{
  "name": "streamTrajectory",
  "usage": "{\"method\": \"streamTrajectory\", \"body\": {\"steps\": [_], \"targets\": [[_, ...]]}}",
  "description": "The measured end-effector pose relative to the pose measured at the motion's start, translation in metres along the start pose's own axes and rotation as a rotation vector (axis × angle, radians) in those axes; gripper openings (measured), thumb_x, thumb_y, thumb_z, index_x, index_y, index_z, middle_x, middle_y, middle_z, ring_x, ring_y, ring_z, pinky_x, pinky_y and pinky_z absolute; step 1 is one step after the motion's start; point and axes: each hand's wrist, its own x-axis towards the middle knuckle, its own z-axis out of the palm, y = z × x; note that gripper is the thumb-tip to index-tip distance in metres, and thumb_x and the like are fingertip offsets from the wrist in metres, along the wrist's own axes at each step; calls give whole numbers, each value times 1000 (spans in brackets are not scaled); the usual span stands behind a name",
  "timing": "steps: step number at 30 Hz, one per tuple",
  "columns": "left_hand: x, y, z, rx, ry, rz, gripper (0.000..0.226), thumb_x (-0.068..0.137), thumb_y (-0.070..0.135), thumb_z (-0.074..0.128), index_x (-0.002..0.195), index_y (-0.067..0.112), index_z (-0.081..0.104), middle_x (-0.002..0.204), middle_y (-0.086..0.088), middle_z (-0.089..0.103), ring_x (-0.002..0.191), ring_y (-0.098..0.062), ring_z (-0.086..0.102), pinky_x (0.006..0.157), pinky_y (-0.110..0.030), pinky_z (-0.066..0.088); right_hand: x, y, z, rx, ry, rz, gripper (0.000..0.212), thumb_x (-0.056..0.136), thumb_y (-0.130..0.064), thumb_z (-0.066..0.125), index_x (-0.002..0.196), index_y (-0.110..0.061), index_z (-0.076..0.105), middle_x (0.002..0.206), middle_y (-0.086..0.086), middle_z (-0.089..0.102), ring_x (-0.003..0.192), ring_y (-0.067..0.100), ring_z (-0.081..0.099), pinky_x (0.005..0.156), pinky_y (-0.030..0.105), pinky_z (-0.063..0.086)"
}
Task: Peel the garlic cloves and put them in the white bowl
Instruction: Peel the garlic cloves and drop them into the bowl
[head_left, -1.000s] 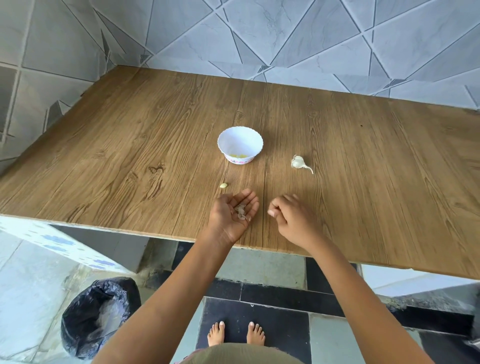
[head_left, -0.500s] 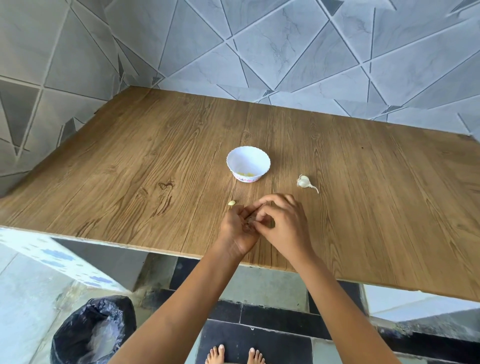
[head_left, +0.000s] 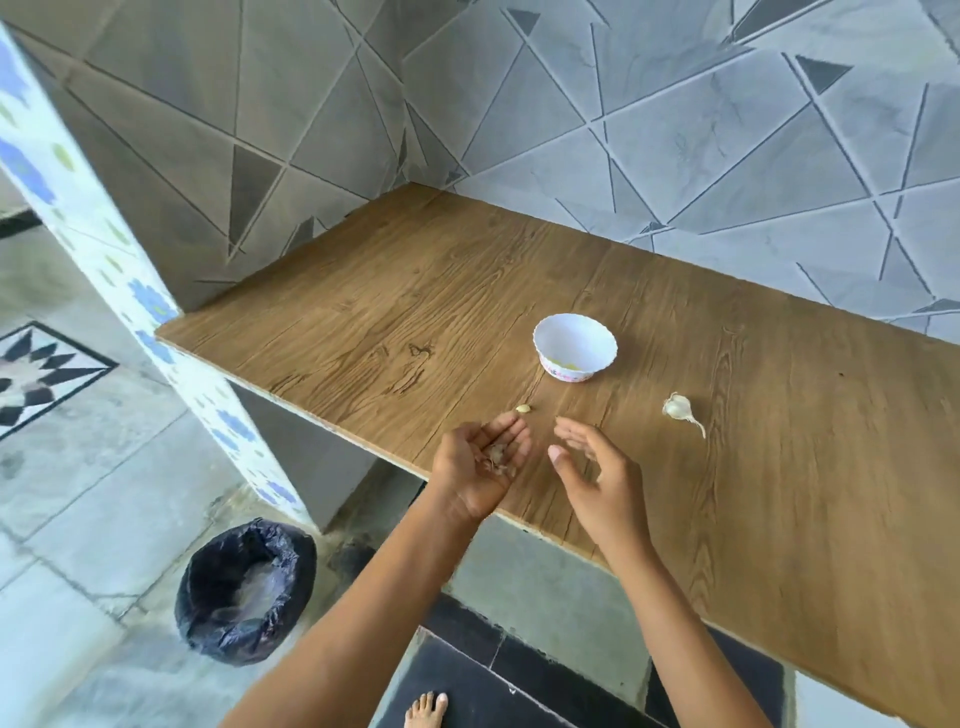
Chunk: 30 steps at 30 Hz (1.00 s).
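Peeled clove (head_left: 523, 409): lies bare on the counter (head_left: 415, 322), just beyond the left fingertips and short of the bowl, touched by nothing.
White bowl (head_left: 576, 335): stands upright further back on the counter; a little pale yellow shows at its bottom, probably peeled cloves (head_left: 563, 365).
Garlic bulb remnant (head_left: 677, 407): unpeeled and white with a thin stem tail, it sits on the counter to the right of the bowl, apart from both hands.
Garlic skins (head_left: 497, 460): a small papery heap rests in the upturned left palm.
Left hand (head_left: 475, 478): palm up over the counter's near edge, its fingers (head_left: 511, 428) loosely extended, cradling the skins rather than gripping them.
Right hand (head_left: 597, 483): hovers just beside the left, its fingers (head_left: 574, 434) spread and relaxed, holding nothing.
Step in hand: judging by the loose skins and the bare clove, one clove looks finished but not yet put in the bowl, and the waste is collected.
Next move: probably tip the skins into the black-lined bin (head_left: 244, 592) on the floor to the left, which means carrying the palm level so the light flakes do not drift. Then pinch the small clove off the counter and drop it in the bowl.
Left to do: the remnant needs breaking apart and peeling.
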Motion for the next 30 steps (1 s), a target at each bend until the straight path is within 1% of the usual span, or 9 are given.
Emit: {"method": "streamTrajectory", "body": {"steps": [5, 9, 13, 16, 19, 23, 25, 27, 30], "targets": [[-35, 28, -32, -70, 71, 159, 37, 98, 13, 31, 89, -7, 61, 93, -20, 64, 89, -29, 61, 83, -35, 49, -2, -17, 40, 79, -153, -72, 27, 86, -9, 64, 113, -16, 65, 109, -4, 67, 103, 10, 62, 91, 23, 46], [-66, 65, -82, -181, 123, 308, 31, 96, 10, 36, 89, -7, 61, 91, -20, 65, 88, -29, 61, 82, -35, 51, -11, -50, 95, 120, -315, -154, 28, 86, -5, 63, 113, -12, 65, 107, -5, 66, 99, 7, 61, 84, 5, 41], [-85, 107, -145, -288, 201, 416, 31, 96, 10, 36, 90, -7, 61, 94, -19, 64, 90, -28, 62, 72, -34, 57, -24, -78, 167, 155, -490, -185, 28, 88, -11, 62, 116, -14, 64, 111, -7, 65, 103, 6, 59, 91, 18, 45], [-92, 142, -192, -337, 249, 446, 27, 94, 6, 38, 90, -8, 61, 95, -20, 63, 91, -29, 61, 82, -35, 53, -31, -90, 230, 172, -575, -155, 28, 88, -9, 61, 116, -13, 64, 110, -9, 63, 105, 7, 59, 93, 22, 45], [-87, 188, -243, -345, 287, 431, 26, 94, 5, 39, 91, -8, 61, 96, -21, 63, 91, -30, 61, 89, -36, 50, -36, -93, 305, 148, -618, -121, 26, 87, -8, 63, 112, -11, 66, 108, -8, 65, 103, 9, 61, 89, 17, 45], [-65, 251, -316, -339, 394, 374, 26, 94, 7, 39, 90, -6, 62, 85, -18, 68, 86, -27, 62, 81, -31, 52, -41, -88, 396, 110, -633, 6, 24, 88, -8, 62, 111, -11, 66, 109, -3, 69, 101, 6, 61, 87, 11, 43], [-50, 275, -349, -318, 442, 344, 25, 93, 7, 41, 90, -5, 62, 75, -15, 70, 84, -26, 63, 76, -29, 55, -44, -80, 433, 88, -619, 68, 25, 88, -6, 61, 112, -10, 66, 109, -1, 69, 100, 8, 62, 91, 19, 46], [-26, 293, -384, -311, 500, 304, 25, 93, 8, 41, 89, -5, 62, 71, -14, 70, 84, -25, 62, 78, -29, 53, -45, -63, 472, 44, -602, 137, 26, 88, -7, 60, 113, -9, 65, 111, 2, 68, 102, 15, 62, 93, 32, 48], [25, 312, -442, -277, 586, 232, 26, 94, 10, 41, 88, -3, 62, 81, -14, 68, 84, -23, 61, 77, -27, 51, -47, -25, 528, -11, -607, 214, 25, 89, -9, 60, 113, -10, 65, 110, 2, 68, 102, 17, 62, 92, 36, 49]]}}
